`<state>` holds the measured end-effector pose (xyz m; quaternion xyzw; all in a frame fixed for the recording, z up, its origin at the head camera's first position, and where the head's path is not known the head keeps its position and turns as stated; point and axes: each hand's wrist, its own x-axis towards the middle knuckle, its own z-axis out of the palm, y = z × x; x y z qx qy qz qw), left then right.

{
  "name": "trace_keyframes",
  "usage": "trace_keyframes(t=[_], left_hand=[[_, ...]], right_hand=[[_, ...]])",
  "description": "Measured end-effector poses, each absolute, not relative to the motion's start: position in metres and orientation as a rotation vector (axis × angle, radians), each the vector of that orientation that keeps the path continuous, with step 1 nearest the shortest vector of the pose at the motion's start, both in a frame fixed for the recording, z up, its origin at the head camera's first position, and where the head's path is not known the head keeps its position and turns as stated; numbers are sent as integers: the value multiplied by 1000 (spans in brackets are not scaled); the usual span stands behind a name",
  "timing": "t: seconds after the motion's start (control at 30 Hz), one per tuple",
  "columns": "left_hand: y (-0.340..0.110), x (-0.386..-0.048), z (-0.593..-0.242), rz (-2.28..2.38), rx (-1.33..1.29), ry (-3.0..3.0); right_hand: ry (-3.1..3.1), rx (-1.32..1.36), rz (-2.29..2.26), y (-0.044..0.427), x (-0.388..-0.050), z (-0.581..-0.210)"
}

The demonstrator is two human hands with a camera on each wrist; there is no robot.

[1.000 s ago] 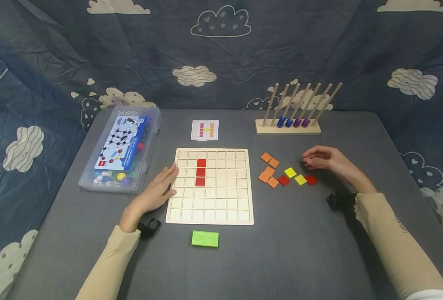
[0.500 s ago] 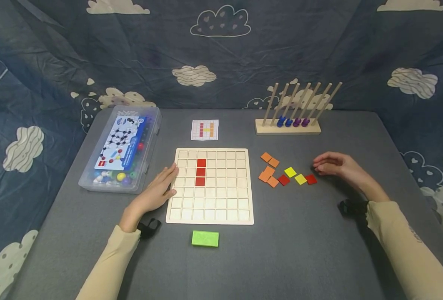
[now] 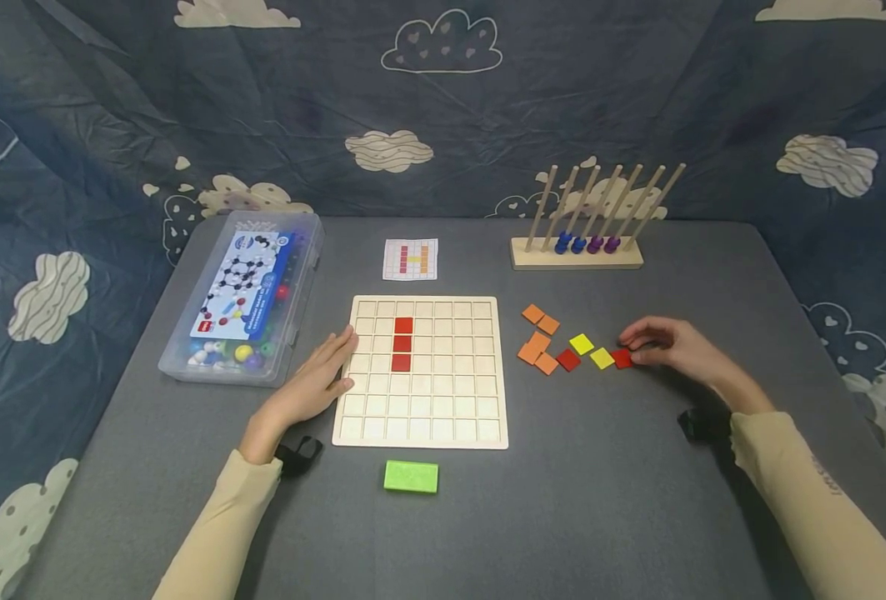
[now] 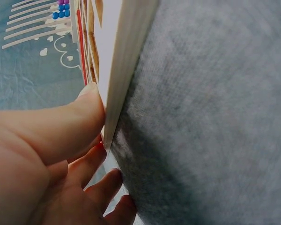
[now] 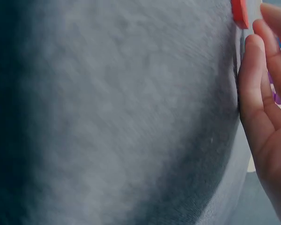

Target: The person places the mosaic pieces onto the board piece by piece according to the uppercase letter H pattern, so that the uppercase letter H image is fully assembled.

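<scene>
A: Shifted since the earlier frame: the right hand [image 3: 663, 343], now slightly lower, its fingertips at the red tile [image 3: 621, 358] right of centre in the head view. The loose tiles keep their places.

B: How do its fingers stand?

A: Loosely bent, with no pinch visible; the right wrist view shows a gap beside the tile — whether one fingertip touches its edge cannot be told. The left hand [image 3: 313, 375], fingers straight, rests along the left edge of the grid board [image 3: 420, 429], mid-frame.

B: And good practice here?

A: The step appears to be taking up that tile. Thumb and finger on opposite edges should serve best, since it lies flat on the surface [image 3: 563, 492]; the yellow tile [image 3: 602, 358] just to its left could be nudged. Light pressure from the left hand should keep the board steady.

B: Containers?

A: Upper left: a clear lidded box [image 3: 221, 375] holding coloured balls — yellow, red and white among them. Centre: the board, with three red tiles [image 3: 402, 344] seated one below another in its third column from the left.
</scene>
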<state>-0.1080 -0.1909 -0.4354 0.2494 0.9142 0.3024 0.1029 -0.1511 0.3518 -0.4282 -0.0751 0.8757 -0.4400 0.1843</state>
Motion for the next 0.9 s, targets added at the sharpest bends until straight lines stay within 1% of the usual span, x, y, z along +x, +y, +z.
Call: trace_keyframes(t=[0.4,0.7,0.9], left_hand=[[-191,-108,-436,890,731,2697],[-190,-108,-436,900,736,2695],[-190,-108,-437,900,731,2701]], right_hand=[[2636,-320,-1085,342,-147,-431],[2468,-228,-1181,349,-147,-422],[2410,-199,-1230,339,-147,-409]])
